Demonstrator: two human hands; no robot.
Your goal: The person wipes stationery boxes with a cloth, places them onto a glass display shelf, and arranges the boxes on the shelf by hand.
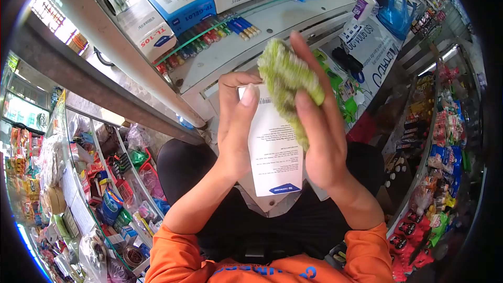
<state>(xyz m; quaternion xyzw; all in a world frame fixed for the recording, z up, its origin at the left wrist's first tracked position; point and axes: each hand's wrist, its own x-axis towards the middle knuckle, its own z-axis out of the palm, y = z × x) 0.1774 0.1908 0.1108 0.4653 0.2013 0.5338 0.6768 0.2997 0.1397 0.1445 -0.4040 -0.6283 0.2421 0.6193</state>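
A white box [275,152] with small printed text, a barcode and a blue logo at its lower end stands over my lap. My left hand [236,120] grips its upper left side, thumb on the printed face and fingers behind. A fuzzy green cloth [288,76] is bunched in my right hand [322,120], against the box's right side. The thumb of that hand presses on the cloth, and one finger stretches up beyond it. The cloth covers part of the box's upper right side.
Ahead, a glass case [209,68] holds rows of pens [243,27], with a blue carton [181,2] and a white carton [144,31] on top. Packaged goods [112,204] fill shelves at left; more packets [445,141] line the right. A slanted post [126,47] stands at upper left.
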